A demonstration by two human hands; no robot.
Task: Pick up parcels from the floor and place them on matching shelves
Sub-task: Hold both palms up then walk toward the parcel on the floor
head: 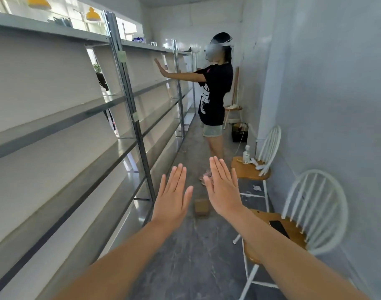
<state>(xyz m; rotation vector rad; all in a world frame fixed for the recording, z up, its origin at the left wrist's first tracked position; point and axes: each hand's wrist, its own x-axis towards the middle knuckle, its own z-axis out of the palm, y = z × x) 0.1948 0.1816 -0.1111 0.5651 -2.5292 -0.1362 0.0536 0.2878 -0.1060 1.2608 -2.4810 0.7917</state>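
Partly hidden, the small brown cardboard parcel lies on the grey concrete floor, its right edge covered by the right hand and its faces too blurred to show any label. It sits in the gap between the two hands, farther along the aisle, beside the left hand's thumb; neither holds it. Both hands are stretched out flat, fingers straight and close together, grasping nothing. The long grey metal shelves run along the left, their pale green tags unreadable. A person in a black T-shirt stands beyond, feet half behind the right hand.
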